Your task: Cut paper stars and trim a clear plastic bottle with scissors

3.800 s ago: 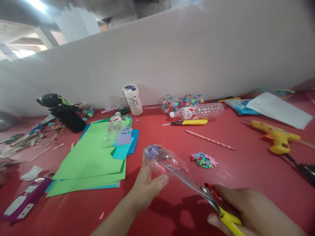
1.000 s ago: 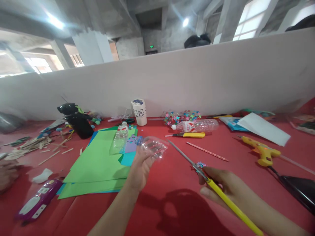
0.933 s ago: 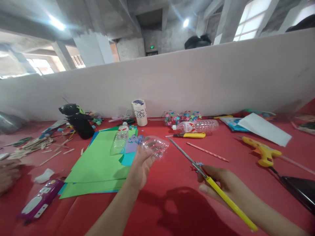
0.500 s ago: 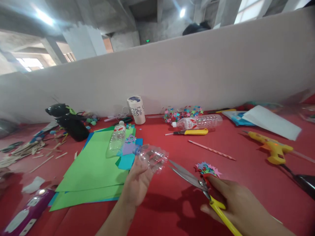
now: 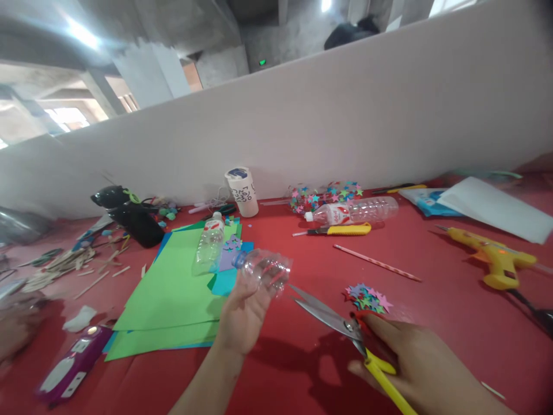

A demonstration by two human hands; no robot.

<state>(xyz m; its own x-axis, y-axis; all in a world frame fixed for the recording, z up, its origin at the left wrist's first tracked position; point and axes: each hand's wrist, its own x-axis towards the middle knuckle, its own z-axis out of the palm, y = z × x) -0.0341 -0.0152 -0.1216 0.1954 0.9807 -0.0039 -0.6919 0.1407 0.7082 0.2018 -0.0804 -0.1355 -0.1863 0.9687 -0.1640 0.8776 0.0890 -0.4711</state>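
Observation:
My left hand [image 5: 247,311] is closed around the cut top part of a clear plastic bottle [image 5: 268,270], whose blue cap points left and whose cut edge faces right. In my right hand [image 5: 415,357] is a pair of scissors [image 5: 332,317] with yellow and red handles. Its blades are slightly apart, their tips close to the bottle piece's cut edge; whether they touch it I cannot tell. A pile of coloured foam stars [image 5: 367,298] lies just beyond my right hand. Green paper sheets [image 5: 168,300] are spread to the left of my left hand.
Farther back are a whole bottle [image 5: 354,212], a yellow utility knife [image 5: 349,229], a pencil [image 5: 375,263] and a white cup [image 5: 242,193]. A yellow glue gun [image 5: 492,253] lies right. Another person's hand [image 5: 19,323] shows at the left edge, near a purple device [image 5: 75,364].
The view has shifted a little, so the table things appear farther right. The bottle piece is turned slightly and has moved a bit left; the scissors have followed it left.

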